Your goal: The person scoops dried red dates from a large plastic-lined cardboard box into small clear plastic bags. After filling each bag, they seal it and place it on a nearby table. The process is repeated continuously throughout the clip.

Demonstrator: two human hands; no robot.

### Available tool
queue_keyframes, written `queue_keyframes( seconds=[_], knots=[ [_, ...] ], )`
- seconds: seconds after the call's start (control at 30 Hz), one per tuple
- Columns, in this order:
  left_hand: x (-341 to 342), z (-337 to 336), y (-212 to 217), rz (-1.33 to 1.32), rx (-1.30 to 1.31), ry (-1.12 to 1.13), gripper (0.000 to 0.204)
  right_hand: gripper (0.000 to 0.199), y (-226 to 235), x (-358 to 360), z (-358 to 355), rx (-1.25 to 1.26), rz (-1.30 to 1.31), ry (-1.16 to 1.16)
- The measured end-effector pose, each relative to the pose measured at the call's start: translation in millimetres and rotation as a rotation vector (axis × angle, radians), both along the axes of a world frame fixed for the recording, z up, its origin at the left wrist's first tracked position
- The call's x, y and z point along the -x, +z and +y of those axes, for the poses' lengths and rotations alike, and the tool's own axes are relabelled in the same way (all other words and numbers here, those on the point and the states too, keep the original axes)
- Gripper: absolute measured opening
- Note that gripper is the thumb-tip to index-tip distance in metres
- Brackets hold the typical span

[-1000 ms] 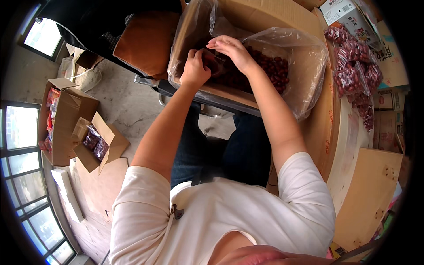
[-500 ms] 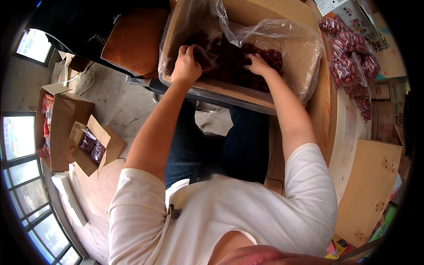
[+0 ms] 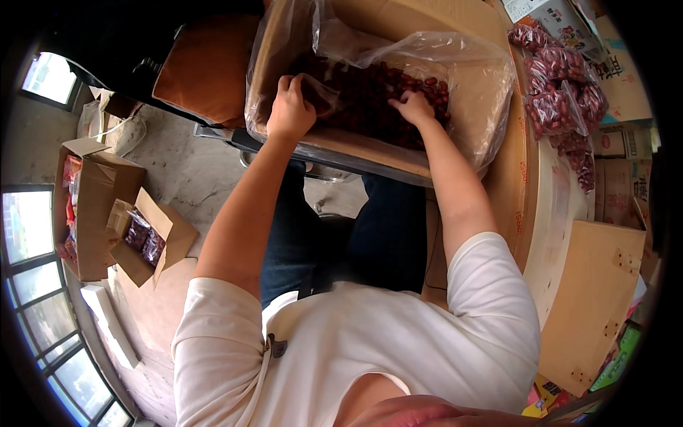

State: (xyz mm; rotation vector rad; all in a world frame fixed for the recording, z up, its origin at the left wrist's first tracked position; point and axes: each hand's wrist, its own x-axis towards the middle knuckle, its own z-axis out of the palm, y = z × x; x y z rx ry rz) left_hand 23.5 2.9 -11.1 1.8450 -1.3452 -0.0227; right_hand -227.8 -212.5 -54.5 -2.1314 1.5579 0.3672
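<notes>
The left hand (image 3: 289, 110) pinched a small bag (image 3: 320, 92) open at the box's (image 3: 420, 28) nine o'clock, while the right hand (image 3: 413, 108) lay spread on the dates (image 3: 377, 99), best scooping few at once.

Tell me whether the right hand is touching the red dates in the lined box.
Touching. The head view shows the right hand lying palm-down on the heap of red dates, fingers pressed among them with no gap visible.
</notes>
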Motion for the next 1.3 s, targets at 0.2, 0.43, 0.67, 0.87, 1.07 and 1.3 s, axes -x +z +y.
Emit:
queue_keyframes(
  seconds=[0.2, 0.43, 0.67, 0.87, 1.07, 1.3],
  knots=[
    [0, 1, 1, 0.021, -0.005, 0.009, 0.054, 0.084, 12, 18, -16, 0.227, 0.067, -0.165],
    [4, 4, 10, 0.042, -0.071, 0.025, 0.048, 0.088, -7, 10, -35, 0.213, 0.020, -0.072],
    [3, 4, 9, 0.056, -0.090, 0.030, 0.048, 0.072, 20, -13, -53, -0.182, 0.292, 0.197],
    [2, 2, 6, 0.047, -0.081, 0.031, 0.048, 0.070, 15, 19, -74, 0.230, 0.135, -0.095],
    [4, 2, 11, 0.070, -0.100, 0.035, 0.049, 0.084, -11, 40, -97, 0.180, 0.074, -0.175],
    [4, 4, 14, 0.063, -0.085, 0.036, 0.049, 0.074, -29, 47, -130, 0.192, 0.064, -0.106]
  ],
)
